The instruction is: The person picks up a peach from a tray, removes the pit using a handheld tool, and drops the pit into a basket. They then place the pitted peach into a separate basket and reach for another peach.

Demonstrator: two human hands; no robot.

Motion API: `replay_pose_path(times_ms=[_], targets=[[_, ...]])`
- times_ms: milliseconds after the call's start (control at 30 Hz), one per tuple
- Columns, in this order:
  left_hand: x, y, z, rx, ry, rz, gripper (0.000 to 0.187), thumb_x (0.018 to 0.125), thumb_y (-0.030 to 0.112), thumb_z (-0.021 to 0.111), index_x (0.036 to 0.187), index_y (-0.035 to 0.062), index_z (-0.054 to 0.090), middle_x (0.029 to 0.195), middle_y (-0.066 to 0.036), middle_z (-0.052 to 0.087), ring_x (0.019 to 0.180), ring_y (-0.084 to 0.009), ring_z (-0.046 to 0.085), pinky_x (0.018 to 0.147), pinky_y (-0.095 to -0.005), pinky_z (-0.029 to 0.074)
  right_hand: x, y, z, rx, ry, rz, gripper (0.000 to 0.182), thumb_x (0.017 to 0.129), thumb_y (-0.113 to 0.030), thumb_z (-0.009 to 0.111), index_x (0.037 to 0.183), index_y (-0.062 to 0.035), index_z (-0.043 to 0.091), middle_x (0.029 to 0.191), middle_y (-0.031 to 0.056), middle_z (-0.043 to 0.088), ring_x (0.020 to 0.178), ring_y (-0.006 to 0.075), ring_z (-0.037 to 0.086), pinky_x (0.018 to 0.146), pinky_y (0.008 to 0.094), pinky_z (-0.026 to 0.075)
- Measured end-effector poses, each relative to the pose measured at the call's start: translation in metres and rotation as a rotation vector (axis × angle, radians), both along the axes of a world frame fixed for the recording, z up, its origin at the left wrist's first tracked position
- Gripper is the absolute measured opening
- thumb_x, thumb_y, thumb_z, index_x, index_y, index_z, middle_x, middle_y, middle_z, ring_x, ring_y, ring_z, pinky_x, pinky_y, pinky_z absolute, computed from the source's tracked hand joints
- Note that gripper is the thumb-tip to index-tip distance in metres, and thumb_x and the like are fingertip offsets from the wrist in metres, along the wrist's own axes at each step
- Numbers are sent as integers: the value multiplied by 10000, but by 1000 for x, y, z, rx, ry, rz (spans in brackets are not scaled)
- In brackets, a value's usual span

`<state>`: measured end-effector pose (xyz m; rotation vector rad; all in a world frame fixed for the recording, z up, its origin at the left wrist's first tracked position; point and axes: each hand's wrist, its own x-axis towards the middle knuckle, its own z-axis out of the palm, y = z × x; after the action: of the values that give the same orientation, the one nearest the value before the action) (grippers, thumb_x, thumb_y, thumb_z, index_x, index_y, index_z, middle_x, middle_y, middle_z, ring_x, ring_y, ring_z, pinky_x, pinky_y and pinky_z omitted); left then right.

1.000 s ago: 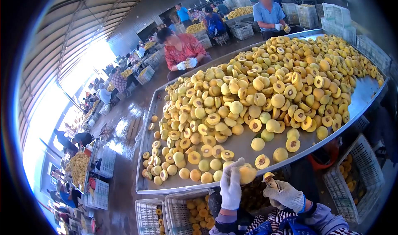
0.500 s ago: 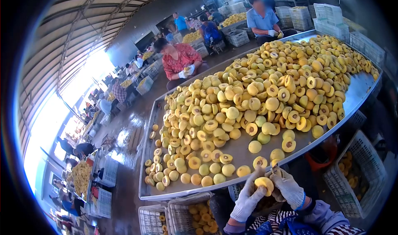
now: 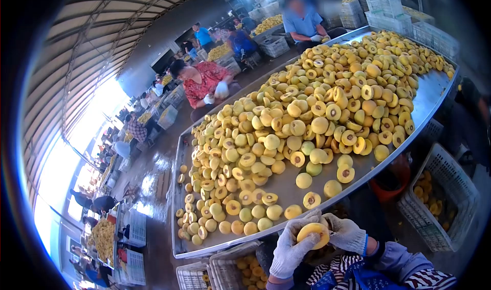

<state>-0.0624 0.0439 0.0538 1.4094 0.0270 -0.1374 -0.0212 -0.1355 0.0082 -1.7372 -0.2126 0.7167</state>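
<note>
A halved yellow peach [image 3: 313, 234] is gripped in my left hand [image 3: 292, 248], which wears a white knit glove. Part of its cut face shows, turned toward my other hand. My right hand [image 3: 349, 235], gloved too, has its fingers closed against the peach's edge; whether a small tool sits in them is hidden. Both hands are over my lap, just off the near rim of a metal table [image 3: 348, 192]. Heaped on that table are many peach halves [image 3: 271, 141], some cut side up with brown centres.
Below the table stand plastic crates with fruit, one at right [image 3: 444, 198] and one at lower left [image 3: 230, 263]. A worker in a red top [image 3: 202, 83] and another in a blue shirt [image 3: 302, 24] sit across the table. More tables and workers line the hall.
My hands have come closer together, and the peach half has turned so its cut face shows more. The head view has shifted slightly. The red-topped worker's hands have moved apart.
</note>
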Motion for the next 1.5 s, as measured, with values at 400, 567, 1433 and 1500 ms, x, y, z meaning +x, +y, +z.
replay_pose_path(times_ms=[400, 567, 1433, 1500], targets=[[5, 0, -14, -201, 137, -43, 364, 908, 196, 691, 1162, -18, 543, 1212, -134, 616, 1054, -187, 613, 934, -328, 501, 5, -5, -21, -13, -123, -28, 388, 937, -342, 632, 1235, -122, 515, 805, 30, 634, 639, 133, 609, 599, 270, 500], [7, -1, -27, -409, 30, 186, 617, 870, 400, 685, 1243, -63, 517, 1428, -251, 457, 1078, -340, 647, 863, -448, 579, 4, -2, -9, 78, 39, -57, 335, 934, -306, 653, 1192, -122, 545, 786, -18, 614, 624, 66, 576, 574, 224, 478], [15, -10, -41, -319, -26, 476, 688, 999, 588, 398, 1391, 31, 485, 1294, -176, 564, 1056, -270, 595, 885, -402, 525, -15, 25, -6, 10, -325, 24, 295, 881, -381, 680, 989, -127, 577, 721, 165, 644, 674, 389, 654, 575, 437, 505], [12, -11, -43, -289, -55, 445, 683, 1008, 572, 388, 1385, 11, 488, 1300, -187, 564, 1082, -279, 590, 906, -407, 518, -16, 27, -9, -25, -397, 10, 305, 878, -381, 682, 1020, -130, 583, 724, 163, 647, 671, 386, 655, 574, 439, 509]])
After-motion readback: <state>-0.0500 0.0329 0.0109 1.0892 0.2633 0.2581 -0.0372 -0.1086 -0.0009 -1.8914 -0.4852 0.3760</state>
